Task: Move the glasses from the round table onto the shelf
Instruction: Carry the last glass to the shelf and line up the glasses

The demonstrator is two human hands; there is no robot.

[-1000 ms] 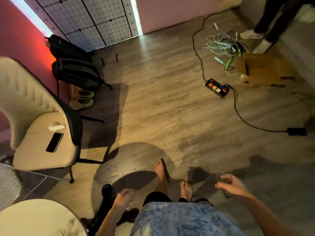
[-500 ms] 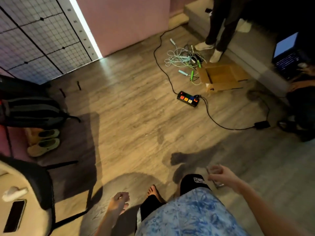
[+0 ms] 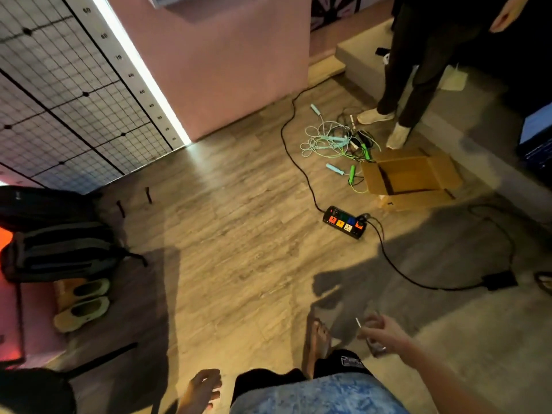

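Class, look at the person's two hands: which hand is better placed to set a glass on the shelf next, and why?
The right hand. It is closed around a clear glass, held out ahead of the body. The left hand hangs low at the side, open and holding nothing.

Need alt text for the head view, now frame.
A walking person's right hand carries a clear glass over a wooden floor; the left hand hangs empty. Ahead lie a power strip, tangled cables and an open cardboard box.

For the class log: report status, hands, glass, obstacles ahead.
Right hand gripping glass, mid-carry. Left hand empty. Power strip and its cable cross the floor ahead.
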